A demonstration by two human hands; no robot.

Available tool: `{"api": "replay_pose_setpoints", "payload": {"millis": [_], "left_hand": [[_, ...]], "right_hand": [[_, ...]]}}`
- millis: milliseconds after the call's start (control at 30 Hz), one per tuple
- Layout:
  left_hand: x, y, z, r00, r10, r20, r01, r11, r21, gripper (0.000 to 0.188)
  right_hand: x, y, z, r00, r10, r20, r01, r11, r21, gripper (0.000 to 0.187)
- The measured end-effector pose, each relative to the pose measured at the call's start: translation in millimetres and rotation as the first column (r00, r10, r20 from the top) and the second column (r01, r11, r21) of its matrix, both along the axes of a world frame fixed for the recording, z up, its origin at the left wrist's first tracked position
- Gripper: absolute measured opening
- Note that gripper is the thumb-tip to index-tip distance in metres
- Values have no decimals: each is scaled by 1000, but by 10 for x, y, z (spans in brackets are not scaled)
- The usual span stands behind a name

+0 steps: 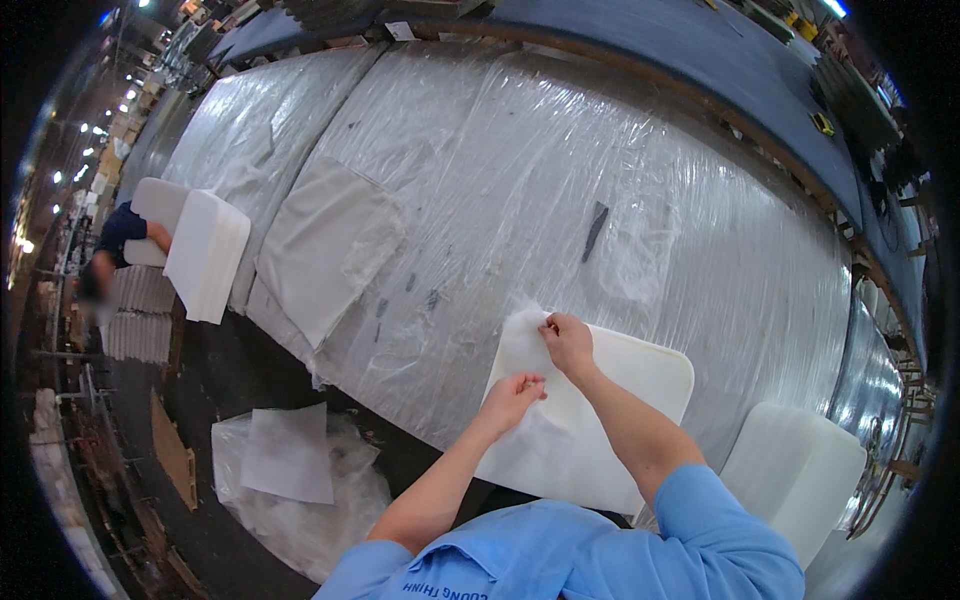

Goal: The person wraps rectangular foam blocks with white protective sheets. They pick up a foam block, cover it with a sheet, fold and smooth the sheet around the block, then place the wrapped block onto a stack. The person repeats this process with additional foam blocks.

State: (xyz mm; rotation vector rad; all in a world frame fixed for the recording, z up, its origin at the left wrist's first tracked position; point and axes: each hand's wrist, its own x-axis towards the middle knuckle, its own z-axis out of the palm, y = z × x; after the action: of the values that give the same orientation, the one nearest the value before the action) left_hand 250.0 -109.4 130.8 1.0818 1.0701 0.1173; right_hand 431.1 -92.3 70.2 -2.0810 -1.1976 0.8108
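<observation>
In front of me a white panel with rounded corners [640, 385] lies flat on the plastic-wrapped surface. Thin, see-through whitish film [545, 440] is bunched over its left part. At the panel's far left corner, my right hand [568, 345] pinches the film between thumb and fingers. Nearer to me and a little left, my left hand [512, 402] is closed above the panel with its fingertips together. What lies between those fingertips is too small to make out.
Clear plastic wrap covers the wide work surface [480, 170]. A grey-white folded sheet [325, 240] lies at left; a stack of white panels [795, 475] is at right. Plastic with a white sheet [290, 455] sits lower left. Another person [125, 230] handles white panels [208, 255] at far left.
</observation>
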Motion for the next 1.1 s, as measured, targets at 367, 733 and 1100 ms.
{"api": "replay_pose_setpoints", "payload": {"millis": [367, 733, 1100], "left_hand": [[327, 470, -529, 985, 167, 50, -161, 980, -114, 28], [-191, 410, 567, 784, -388, -485, 451, 893, 15, 34], [91, 443, 750, 792, -277, -543, 523, 767, 372, 38]], "right_hand": [[245, 115, 117, 992, 113, -62, -120, 986, -116, 24], [499, 136, 439, 762, 176, -623, -333, 932, -144, 23], [332, 24, 1204, 665, 587, -462, -700, 705, -112, 28]]}}
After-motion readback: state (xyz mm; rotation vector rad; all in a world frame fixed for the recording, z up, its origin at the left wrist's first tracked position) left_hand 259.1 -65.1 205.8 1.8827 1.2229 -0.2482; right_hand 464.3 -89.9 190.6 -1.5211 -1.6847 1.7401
